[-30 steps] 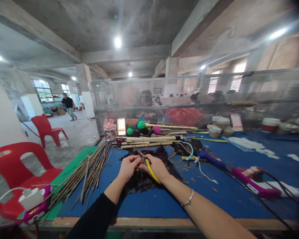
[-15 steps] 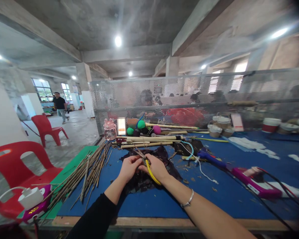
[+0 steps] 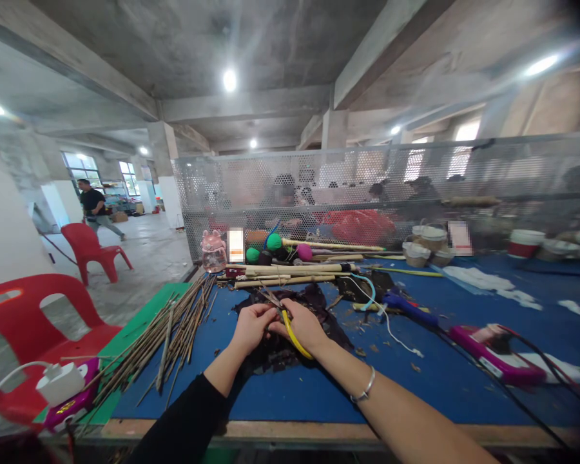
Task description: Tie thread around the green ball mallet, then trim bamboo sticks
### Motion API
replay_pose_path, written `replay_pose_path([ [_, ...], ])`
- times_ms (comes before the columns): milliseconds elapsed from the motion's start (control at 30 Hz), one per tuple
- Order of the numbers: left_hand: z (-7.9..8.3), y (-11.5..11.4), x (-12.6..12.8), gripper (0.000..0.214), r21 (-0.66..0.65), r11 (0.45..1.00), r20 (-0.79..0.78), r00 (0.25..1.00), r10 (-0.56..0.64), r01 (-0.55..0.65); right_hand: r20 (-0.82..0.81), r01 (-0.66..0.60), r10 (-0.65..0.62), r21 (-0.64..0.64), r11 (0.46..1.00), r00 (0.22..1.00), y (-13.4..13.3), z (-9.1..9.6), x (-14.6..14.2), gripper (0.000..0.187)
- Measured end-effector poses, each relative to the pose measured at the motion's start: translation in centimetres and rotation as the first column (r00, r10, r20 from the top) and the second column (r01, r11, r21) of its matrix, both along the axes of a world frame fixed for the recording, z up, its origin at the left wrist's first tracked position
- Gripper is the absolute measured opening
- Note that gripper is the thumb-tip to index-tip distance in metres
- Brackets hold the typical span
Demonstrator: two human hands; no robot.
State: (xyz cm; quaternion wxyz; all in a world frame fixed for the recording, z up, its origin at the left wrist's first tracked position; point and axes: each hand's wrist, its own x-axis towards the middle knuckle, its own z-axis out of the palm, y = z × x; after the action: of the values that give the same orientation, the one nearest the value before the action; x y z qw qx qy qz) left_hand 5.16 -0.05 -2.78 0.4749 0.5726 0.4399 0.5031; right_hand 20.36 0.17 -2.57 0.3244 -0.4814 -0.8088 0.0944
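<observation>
My right hand (image 3: 302,325) is closed around yellow-handled scissors (image 3: 296,335), whose metal blades point up and to the left. Close beside it, my left hand (image 3: 252,327) has its fingertips pinched near the right fingers. What lies in that pinch is too small and too covered to make out. Beneath both hands, crumpled dark sheet material (image 3: 314,299) is spread over the blue tabletop (image 3: 314,406). Thin brown sticks (image 3: 174,328) lie in a loose bundle to the left of my left hand.
Behind my hands are pale rods (image 3: 290,270), green yarn balls (image 3: 273,241) and a pink jar (image 3: 213,250) before a perforated metal screen (image 3: 251,187). A purple power strip (image 3: 493,361) with cables lies right. Red chairs (image 3: 43,316) stand left; a person (image 3: 94,203) walks beyond.
The person in the background has moved left and turned sideways. My hands and the scissors stay almost where they were, with only a slight shift of the fingers.
</observation>
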Motion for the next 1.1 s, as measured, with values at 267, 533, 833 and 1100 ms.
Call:
replay_pose_path([
  [267,0.16,-0.14,-0.07,0.034,0.001,1.000,-0.015,1.000,0.001,-0.001,0.004,0.001,-0.001,0.017,1.000,1.000,0.01,0.21,0.15,0.039],
  [533,0.07,0.16,-0.20,0.037,-0.031,0.999,0.113,0.994,-0.012,0.015,0.023,0.033,-0.033,-0.013,0.999,0.999,0.06,-0.07,0.06,0.037],
  [833,-0.04,0.20,0.14,0.029,-0.057,0.997,0.185,0.982,-0.038,0.050,0.090,0.043,-0.053,0.111,0.993,0.994,0.00,-0.37,0.00,0.053],
  [1100,0.39,-0.25,0.37,0.032,0.005,0.999,0.111,0.993,-0.046,0.045,0.075,0.051,-0.054,0.043,0.998,0.996,-0.16,-0.22,-0.02,0.042],
])
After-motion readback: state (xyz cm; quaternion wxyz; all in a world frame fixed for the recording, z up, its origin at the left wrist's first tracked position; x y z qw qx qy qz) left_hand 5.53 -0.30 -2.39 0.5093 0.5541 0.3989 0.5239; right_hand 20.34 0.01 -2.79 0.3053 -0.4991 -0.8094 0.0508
